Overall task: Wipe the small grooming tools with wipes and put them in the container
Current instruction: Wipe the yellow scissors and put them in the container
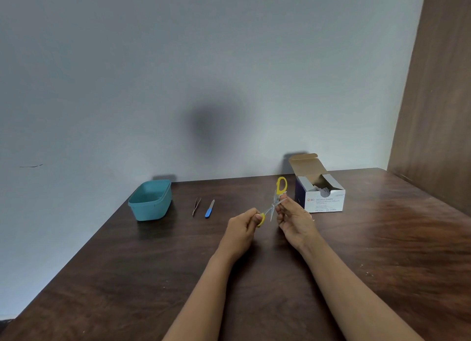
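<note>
Small scissors with yellow handles are held spread apart above the dark wooden table. My left hand grips the lower yellow handle. My right hand pinches the scissors near the blades, just below the upper handle; whether a wipe lies under its fingers I cannot tell. To the left on the table lie metal tweezers and a nail file with a blue handle. A teal plastic container stands further left, with nothing visible inside.
An open box of alcohol swabs stands at the back right, flap raised. The table meets a grey wall at the back and left. A brown wooden panel rises on the right.
</note>
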{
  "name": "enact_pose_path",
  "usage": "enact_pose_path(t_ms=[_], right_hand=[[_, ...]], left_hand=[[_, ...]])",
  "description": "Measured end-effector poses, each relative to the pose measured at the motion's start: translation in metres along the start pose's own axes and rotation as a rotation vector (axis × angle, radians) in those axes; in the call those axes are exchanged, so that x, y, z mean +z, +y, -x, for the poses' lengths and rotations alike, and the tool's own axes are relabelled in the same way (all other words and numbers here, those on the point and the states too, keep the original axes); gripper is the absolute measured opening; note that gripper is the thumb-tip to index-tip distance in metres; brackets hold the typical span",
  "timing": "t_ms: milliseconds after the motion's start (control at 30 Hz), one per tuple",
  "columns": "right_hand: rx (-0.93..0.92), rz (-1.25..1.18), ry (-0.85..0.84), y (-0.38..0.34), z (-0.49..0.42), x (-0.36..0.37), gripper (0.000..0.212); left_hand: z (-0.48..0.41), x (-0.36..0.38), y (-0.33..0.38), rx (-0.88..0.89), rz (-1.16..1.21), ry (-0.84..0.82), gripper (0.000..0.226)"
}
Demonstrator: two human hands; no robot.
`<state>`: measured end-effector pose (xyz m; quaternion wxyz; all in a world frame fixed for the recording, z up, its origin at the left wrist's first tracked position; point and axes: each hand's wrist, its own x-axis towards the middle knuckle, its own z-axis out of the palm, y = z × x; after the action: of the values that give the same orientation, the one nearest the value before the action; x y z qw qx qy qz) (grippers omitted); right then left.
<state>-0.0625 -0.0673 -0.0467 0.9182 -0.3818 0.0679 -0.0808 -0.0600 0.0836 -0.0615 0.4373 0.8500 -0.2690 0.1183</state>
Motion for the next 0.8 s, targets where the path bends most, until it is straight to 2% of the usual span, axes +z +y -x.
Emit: enact_pose_path(t_ms=[300, 800], right_hand=[[-0.008, 0.032, -0.036, 0.0022, -0.0031, -0.0018, 0.016], [-0.01, 0.084, -0.051, 0.0007, -0.0006, 0.0008, 0.013]], left_hand=[[-0.0004, -0.0022, 0.0022, -0.008, 0.024, 0.019, 0.036], [0.0008, -0.0075, 0.0054, -0.072, 0.023, -0.113, 0.034]])
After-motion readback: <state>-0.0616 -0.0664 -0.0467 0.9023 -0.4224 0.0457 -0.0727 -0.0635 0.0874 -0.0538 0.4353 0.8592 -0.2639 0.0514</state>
